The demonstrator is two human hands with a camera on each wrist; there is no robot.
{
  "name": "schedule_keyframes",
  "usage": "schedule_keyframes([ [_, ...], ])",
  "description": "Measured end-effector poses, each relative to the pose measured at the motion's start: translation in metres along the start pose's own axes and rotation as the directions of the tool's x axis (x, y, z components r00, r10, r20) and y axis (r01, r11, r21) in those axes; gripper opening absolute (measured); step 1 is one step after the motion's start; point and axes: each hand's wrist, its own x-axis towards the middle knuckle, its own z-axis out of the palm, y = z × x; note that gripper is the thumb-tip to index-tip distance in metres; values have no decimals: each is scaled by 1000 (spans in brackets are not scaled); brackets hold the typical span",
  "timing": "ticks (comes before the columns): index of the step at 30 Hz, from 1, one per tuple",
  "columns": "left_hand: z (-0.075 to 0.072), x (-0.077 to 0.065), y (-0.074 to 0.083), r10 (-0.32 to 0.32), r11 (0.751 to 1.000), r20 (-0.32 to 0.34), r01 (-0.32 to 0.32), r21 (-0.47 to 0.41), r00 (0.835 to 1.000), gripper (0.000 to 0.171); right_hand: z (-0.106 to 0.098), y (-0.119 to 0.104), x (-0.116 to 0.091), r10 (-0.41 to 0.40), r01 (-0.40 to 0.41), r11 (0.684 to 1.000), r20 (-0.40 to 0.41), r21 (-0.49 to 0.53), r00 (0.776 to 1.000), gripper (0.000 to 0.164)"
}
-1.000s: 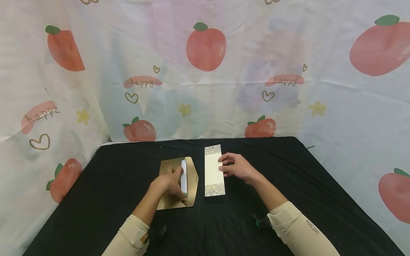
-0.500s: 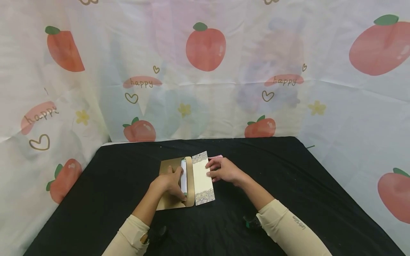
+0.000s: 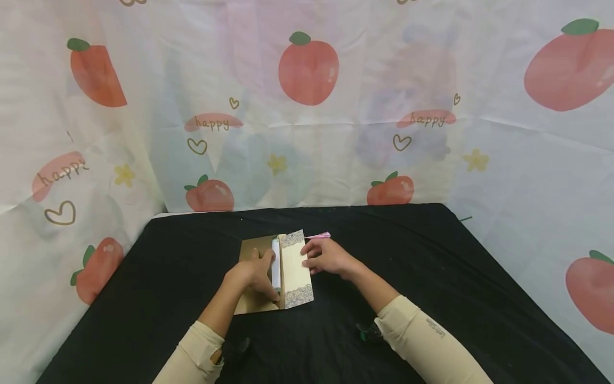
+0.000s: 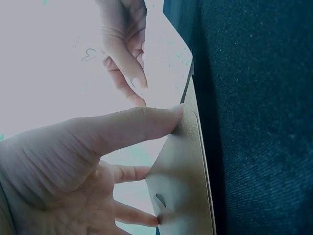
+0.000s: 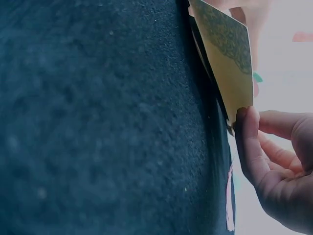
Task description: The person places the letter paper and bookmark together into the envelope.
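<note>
A gold envelope [image 3: 250, 246] lies on the black cloth with its mouth to the right. My left hand [image 3: 256, 273] spreads over it; in the left wrist view the outstretched thumb and fingertips press the envelope [image 4: 183, 161] at its mouth. A white strip [image 3: 275, 264] with green at its ends shows in that mouth. Between thumb and fingers, my right hand [image 3: 330, 256] pinches the right edge of a cream bookmark [image 3: 296, 266] with lace-patterned ends. The bookmark [image 5: 230, 68] stands tilted, its left edge overlapping the envelope flap. Its pink tassel [image 3: 318, 235] trails right beyond the hand.
Black cloth [image 3: 192, 277] covers the table, lightly wrinkled. A pale curtain [image 3: 336, 160] printed with peaches and hearts surrounds it at the back and sides. Dark wrist gear [image 3: 369, 332] sits by the right sleeve.
My right hand has carried the bookmark left from beside the envelope until it overlaps the flap, tilting it, and the pink tassel has come into view. My left hand has stayed in place.
</note>
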Motion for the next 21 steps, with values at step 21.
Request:
schedule_keyframes([
  [21,-3,2,-2,25,999,36,-26,22,999,97,12,2,6,39,-42,998,-65,-52,997,24],
])
